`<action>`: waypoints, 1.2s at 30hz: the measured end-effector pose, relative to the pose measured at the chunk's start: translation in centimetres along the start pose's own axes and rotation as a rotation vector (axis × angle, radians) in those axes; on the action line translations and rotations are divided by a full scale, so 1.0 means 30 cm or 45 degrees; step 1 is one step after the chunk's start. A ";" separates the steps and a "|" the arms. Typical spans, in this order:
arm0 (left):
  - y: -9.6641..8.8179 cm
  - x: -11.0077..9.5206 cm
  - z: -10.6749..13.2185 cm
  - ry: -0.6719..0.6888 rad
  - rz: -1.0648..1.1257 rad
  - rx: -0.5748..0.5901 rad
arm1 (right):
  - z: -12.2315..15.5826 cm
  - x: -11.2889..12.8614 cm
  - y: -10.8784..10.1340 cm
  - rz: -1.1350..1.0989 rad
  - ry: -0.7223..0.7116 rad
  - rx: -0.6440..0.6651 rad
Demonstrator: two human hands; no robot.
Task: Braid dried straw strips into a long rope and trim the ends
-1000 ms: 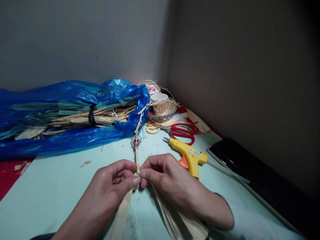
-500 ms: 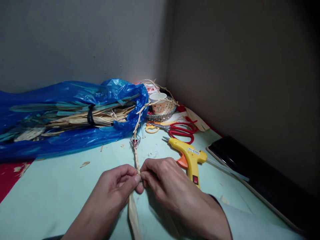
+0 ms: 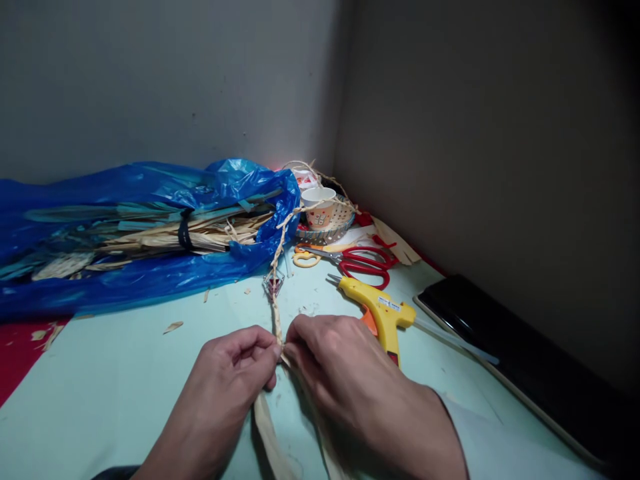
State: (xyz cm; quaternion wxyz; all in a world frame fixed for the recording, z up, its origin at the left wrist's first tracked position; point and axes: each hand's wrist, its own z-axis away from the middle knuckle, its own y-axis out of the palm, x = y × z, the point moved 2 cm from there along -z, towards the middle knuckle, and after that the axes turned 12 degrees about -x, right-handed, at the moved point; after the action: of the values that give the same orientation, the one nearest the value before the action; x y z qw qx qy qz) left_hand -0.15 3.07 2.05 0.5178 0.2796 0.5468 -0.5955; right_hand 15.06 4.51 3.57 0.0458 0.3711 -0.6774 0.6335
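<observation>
A pale braided cord [image 3: 277, 319] of dried plant fibre, husk-like in look, runs toward me over the table from a metal binder clip [image 3: 273, 287]. At its near end my left hand [image 3: 233, 373] pinches between thumb and forefinger. My right hand [image 3: 350, 380] sits close on the right, fingers closed on a fibre strand at the same end. One loose flat strip [image 3: 269, 437] hangs below the left fingers; a second strip [image 3: 320, 423] trails beneath the right hand, partly covered by it. The fingertips hide the exact crossing of the strands.
A yellow glue gun [image 3: 383, 307] lies right of the cord, with red-handled scissors [image 3: 367, 261] behind it. A dark flat device [image 3: 480, 333] lies farther right. A paper cup [image 3: 319, 212] stands in a woven basket [image 3: 327, 233]. A blue plastic bag [image 3: 165, 283] holds fibre bundles.
My hands have eased slightly apart, the right fingers pulling to the right. A second strip now shows beneath the right hand. The view has shifted a little.
</observation>
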 end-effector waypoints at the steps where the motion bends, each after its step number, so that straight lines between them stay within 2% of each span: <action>1: 0.002 0.000 0.001 0.005 0.015 -0.007 | 0.003 0.008 0.000 0.042 -0.025 -0.028; 5: 0.011 0.001 0.005 0.011 0.074 -0.019 | 0.019 0.029 0.007 0.115 -0.052 -0.062; 12: 0.010 -0.003 0.004 -0.059 0.138 0.043 | 0.033 0.028 0.042 0.016 -0.042 -0.072; 14: 0.006 -0.007 0.003 -0.084 0.151 0.068 | 0.040 0.028 0.049 0.058 -0.137 -0.125; 19: -0.010 -0.005 -0.002 -0.048 0.103 0.093 | 0.077 0.043 0.082 0.272 -0.608 -0.374; 23: -0.018 0.006 -0.007 -0.068 0.151 0.143 | 0.100 0.062 0.117 0.455 -0.662 -0.548; 26: -0.022 0.012 -0.008 -0.116 0.227 0.180 | 0.094 0.079 0.106 0.460 -0.708 -0.599; 29: -0.026 0.009 -0.004 -0.135 0.312 0.205 | 0.065 0.082 0.044 0.212 -0.601 -0.480; 32: -0.023 0.003 0.006 -0.215 0.393 0.231 | 0.027 0.057 -0.019 -0.037 -0.133 -0.181; 34: -0.019 0.000 0.014 -0.276 0.439 0.230 | 0.008 0.038 -0.044 -0.149 0.032 -0.140; 36: -0.016 -0.003 0.021 -0.288 0.452 0.224 | -0.007 0.017 -0.048 -0.248 0.103 -0.144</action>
State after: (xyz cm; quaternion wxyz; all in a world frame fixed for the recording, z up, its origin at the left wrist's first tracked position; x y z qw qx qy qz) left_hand -0.42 2.45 2.47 0.6461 0.3469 0.3734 -0.5682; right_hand 15.42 4.57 5.07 0.1554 0.4062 -0.6703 0.6013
